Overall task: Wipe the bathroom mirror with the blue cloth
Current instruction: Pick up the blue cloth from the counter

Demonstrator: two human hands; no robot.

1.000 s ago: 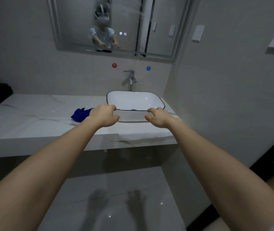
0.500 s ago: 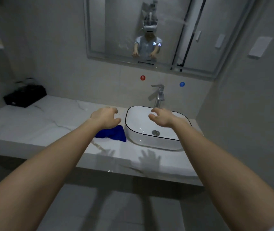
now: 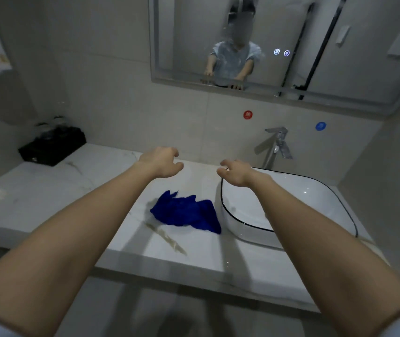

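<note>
Two bare hands reach out over the marble counter [image 3: 36,190], both empty: the left hand [image 3: 161,162] and the right hand [image 3: 236,172] each hover with fingers loosely curled and slightly apart, gripping nothing. One crumpled blue cloth [image 3: 186,212] lies on the counter below and between them, just beside the left rim of the single white basin [image 3: 315,190]. One mirror [image 3: 279,45] hangs on the wall above, one chrome tap [image 3: 276,144] behind the basin, two round stickers, red [image 3: 248,114] and blue [image 3: 320,126], and one black box [image 3: 53,148] at far left
</note>
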